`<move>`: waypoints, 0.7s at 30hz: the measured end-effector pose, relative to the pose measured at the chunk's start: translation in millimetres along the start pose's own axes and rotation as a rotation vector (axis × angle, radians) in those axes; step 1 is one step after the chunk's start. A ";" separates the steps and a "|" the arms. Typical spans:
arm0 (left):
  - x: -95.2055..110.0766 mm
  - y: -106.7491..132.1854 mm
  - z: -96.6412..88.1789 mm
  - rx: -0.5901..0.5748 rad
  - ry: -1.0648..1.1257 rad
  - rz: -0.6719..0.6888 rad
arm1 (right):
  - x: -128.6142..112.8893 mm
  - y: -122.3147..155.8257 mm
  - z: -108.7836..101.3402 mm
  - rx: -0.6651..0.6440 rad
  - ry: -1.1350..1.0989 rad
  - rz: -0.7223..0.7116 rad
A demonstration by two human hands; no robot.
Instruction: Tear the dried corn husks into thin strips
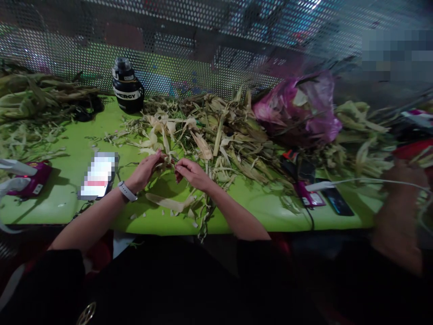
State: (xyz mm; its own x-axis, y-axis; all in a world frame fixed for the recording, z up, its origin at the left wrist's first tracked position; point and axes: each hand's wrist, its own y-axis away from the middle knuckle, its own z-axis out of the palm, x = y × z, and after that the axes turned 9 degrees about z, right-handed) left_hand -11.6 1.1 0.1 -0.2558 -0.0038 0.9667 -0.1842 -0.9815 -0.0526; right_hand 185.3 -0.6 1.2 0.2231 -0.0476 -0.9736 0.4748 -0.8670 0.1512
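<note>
Well, my left hand (pixel 145 171) has its fingers bent around a pale bit of husk (pixel 168 160), and my right hand (pixel 192 174), just beside it, has thumb and forefinger pinched together; what that pinch grips is too small for me to tell. So the husk sits between my two sets of fingertips, just above the green table (pixel 267 198). A light grip seems best to me: the left fingers hold steady, the right ones work close to them, and any pull should be short and even, since dry leaf like this would probably split or slip if tugged hard. Right below my fingers lies a loose strip (pixel 169 202), which I'd want clear of my wrists. Just past my fingertips spreads a tangled pile of husks (pixel 233 131), near enough to snag, so I'd leave a little room on that side. Left of my fingers, the phone (pixel 98 176) lies near my forearm; beyond it stands the bottle (pixel 127 95). Farther off to their right sits a pink bag (pixel 297 113), well out of my way.
</note>
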 end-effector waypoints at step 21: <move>-1.7 1.0 2.6 0.091 -0.098 0.105 | -3.7 0.6 7.9 0.058 -0.194 -0.009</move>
State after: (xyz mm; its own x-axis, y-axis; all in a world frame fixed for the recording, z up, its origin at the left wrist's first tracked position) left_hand -8.9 -0.4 -1.0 -0.1741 -0.1217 0.9772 -0.0735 -0.9880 -0.1362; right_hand 178.0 -4.8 3.6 0.0480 -0.1294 -0.9904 0.4252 -0.8946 0.1375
